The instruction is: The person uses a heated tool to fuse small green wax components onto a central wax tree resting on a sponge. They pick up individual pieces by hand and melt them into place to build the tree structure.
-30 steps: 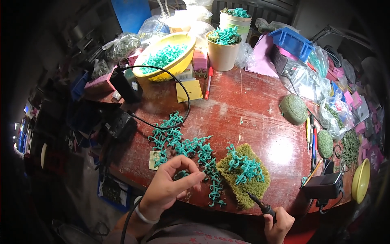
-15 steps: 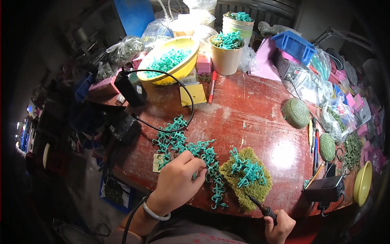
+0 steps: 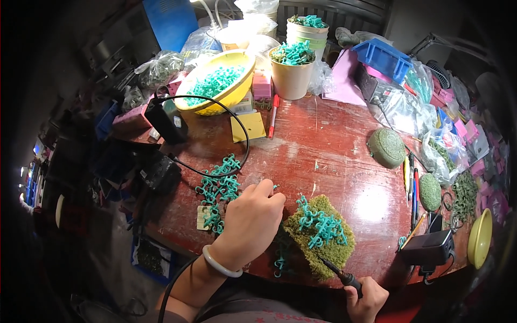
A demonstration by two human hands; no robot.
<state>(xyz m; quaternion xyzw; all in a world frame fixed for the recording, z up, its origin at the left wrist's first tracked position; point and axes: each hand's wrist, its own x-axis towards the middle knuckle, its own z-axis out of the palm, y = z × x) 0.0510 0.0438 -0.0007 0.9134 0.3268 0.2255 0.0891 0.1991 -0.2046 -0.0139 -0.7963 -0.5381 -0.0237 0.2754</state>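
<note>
My left hand [image 3: 250, 220] is palm down over the scattered teal plastic pieces [image 3: 215, 191], its fingers curled closed at their right part. Its fingertips are hidden, so what they hold is unclear. A white bangle [image 3: 218, 261] circles that wrist. My right hand [image 3: 363, 299] grips a black pen-like iron with a thin metal tip [image 3: 344, 277], angled onto the lower part of a yellow-green fuzzy pad [image 3: 318, 250]. A heap of teal pieces [image 3: 323, 223] lies on that pad, to the right of my left hand.
The red table [image 3: 323, 134] holds a yellow bowl [image 3: 237, 91] of pieces, filled cups [image 3: 291, 81], a looped cable by a black device [image 3: 164, 121], green lumps [image 3: 385, 148], pens [image 3: 414, 191], a black adapter [image 3: 428, 247], a blue tray [image 3: 379, 59] and plastic bags [image 3: 441, 156].
My left hand has moved forward and right, turning palm down, and now covers more of the loose pieces. My right hand has shifted only slightly, still with the tool at the pad.
</note>
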